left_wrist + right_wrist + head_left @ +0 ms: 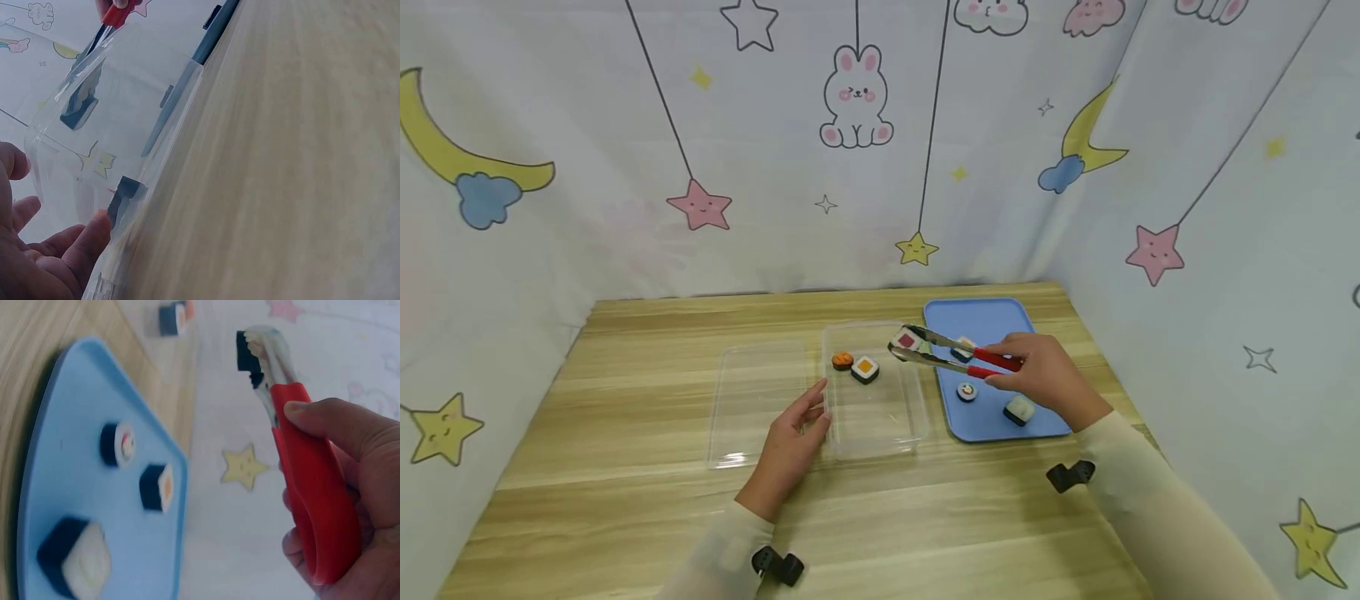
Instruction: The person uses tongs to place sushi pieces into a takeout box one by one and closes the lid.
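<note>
My right hand [1043, 373] grips red-handled tongs [319, 506]. Between the tips of the tongs is a sushi roll [906, 340] with a red centre, up over the right side of a clear plastic container [880, 421]. Inside that container, towards the back left, are an orange-topped sushi piece [842, 361] and a squarish roll [865, 369] with a yellow centre. My left hand [795, 442] is at the container's left side, fingers loosely bent and fingertips right at its wall. In the left wrist view, the thumb and fingers are spread apart beside the clear wall.
A blue tray [977, 312] to the right bears several sushi pieces, among them a small round roll [967, 392] and a larger pale one [1019, 409]. Left of the container lies a clear lid [756, 408]. A patterned curtain [760, 250] hangs behind the wooden table [625, 400].
</note>
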The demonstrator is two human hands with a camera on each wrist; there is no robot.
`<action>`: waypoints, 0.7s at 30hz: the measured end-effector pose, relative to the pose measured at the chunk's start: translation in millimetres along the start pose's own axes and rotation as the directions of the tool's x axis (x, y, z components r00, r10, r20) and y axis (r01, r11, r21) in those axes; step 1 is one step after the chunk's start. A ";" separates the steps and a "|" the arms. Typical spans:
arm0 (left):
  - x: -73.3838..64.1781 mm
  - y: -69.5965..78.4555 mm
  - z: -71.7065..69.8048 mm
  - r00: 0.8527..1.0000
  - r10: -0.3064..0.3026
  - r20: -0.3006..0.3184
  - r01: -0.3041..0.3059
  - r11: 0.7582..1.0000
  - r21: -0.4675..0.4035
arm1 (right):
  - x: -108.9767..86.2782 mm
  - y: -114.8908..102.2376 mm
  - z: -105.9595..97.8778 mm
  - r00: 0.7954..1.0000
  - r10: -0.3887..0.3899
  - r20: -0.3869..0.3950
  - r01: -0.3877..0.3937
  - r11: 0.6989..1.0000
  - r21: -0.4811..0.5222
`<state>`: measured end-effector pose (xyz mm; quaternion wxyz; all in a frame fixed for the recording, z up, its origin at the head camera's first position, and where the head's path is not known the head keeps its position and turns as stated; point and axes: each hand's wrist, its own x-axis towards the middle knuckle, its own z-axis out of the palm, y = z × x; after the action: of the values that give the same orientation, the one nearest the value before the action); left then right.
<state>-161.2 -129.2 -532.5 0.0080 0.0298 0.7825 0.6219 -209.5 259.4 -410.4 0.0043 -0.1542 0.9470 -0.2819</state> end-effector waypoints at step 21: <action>-1.9 4.0 -1.2 1.000 0.008 -0.016 -0.007 1.000 0.008 | 51.9 -63.3 52.1 0.930 -0.233 0.286 0.307 0.918 -0.249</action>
<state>-159.2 -129.5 -528.3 -0.0008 0.0277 0.7849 0.6189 -235.7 166.2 -416.3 0.0618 -0.3176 0.9390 -0.1164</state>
